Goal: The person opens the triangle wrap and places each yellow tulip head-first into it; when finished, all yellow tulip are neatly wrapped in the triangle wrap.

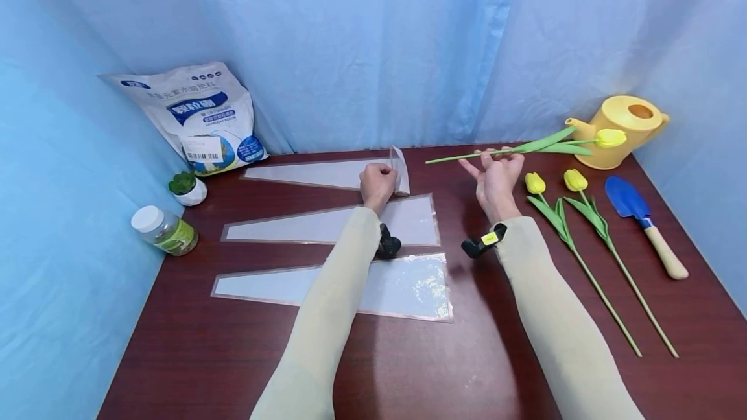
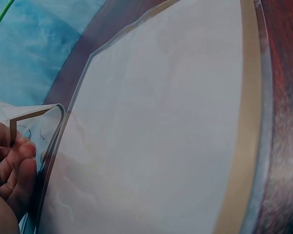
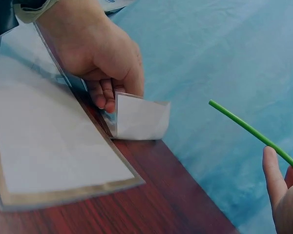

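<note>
My left hand (image 1: 378,183) pinches the wide end of the farthest tapered white flower sleeve (image 1: 315,172); that end is lifted and folded back. In the left wrist view its fingers (image 2: 23,168) grip the clear, gold-edged film. My right hand (image 1: 498,179) holds an artificial yellow tulip (image 1: 543,142) by its green stem above the table's back, bloom to the right, stem end towards the sleeve. The stem (image 3: 249,130) also shows in the right wrist view. Two similar sleeves, a middle one (image 1: 408,219) and a near one (image 1: 403,287), lie flat below.
Two more yellow tulips (image 1: 548,216) (image 1: 595,220) lie at right, beside a blue trowel (image 1: 627,198) and a yellow watering can (image 1: 607,123). At left stand a fertilizer bag (image 1: 198,115), a small potted succulent (image 1: 189,190) and a white-capped jar (image 1: 166,232). Blue curtains (image 1: 373,50) border the table.
</note>
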### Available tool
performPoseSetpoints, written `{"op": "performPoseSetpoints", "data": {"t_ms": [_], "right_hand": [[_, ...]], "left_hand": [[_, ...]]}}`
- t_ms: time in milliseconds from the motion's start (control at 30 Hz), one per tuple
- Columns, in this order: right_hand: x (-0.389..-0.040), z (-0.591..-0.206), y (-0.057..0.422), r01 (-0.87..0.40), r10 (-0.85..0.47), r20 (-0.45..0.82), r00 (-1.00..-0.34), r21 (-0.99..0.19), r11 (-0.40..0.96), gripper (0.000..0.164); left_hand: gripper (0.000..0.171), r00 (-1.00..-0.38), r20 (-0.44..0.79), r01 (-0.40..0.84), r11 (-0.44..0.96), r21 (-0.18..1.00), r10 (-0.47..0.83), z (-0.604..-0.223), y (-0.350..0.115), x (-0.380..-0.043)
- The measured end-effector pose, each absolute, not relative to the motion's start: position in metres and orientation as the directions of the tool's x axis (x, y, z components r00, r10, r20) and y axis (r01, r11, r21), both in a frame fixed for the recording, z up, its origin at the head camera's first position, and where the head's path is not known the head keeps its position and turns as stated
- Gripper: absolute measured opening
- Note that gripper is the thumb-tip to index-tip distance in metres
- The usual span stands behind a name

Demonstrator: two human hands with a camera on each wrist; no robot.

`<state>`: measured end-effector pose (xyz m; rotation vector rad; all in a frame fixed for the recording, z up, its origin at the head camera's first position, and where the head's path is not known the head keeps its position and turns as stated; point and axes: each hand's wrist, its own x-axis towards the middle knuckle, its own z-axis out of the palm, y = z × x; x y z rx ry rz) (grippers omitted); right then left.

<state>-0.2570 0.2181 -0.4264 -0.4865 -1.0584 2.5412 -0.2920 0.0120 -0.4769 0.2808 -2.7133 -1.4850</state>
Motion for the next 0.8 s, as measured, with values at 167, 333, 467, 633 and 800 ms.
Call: {"op": "performPoseSetpoints", "data": {"t_ms": [167,333,467,633,800], "right_hand": [[-0.266,-0.425,0.201,-0.172,0.448,-0.172,-0.878,-0.759,-0.628,0.031],[-0.274,-0.425,0.183,-0.151,0.444,-0.179,-0.878,-0.776,-0.612,0.031],[-0.278,-0.428,0.172,-0.136,0.441,-0.184,-0.878,-0.788,-0.600,0.031],[-0.282,-0.433,0.164,-0.109,0.448,-0.199,-0.872,-0.812,-0.573,0.029],[-0.284,-0.436,0.163,-0.126,0.477,-0.188,-0.858,-0.825,-0.551,0.031]], "left_hand": [[0.020,-0.982,-0.055,-0.143,0.521,0.842,-0.180,-0.476,0.013,-0.291],[0.021,-0.983,-0.065,-0.146,0.514,0.845,-0.173,-0.475,0.013,-0.290],[0.021,-0.983,-0.071,-0.150,0.508,0.848,-0.172,-0.475,0.012,-0.290],[0.021,-0.982,-0.071,-0.150,0.498,0.854,-0.173,-0.475,0.012,-0.290],[0.022,-0.986,-0.059,-0.132,0.496,0.858,-0.159,-0.474,0.011,-0.289]]}}
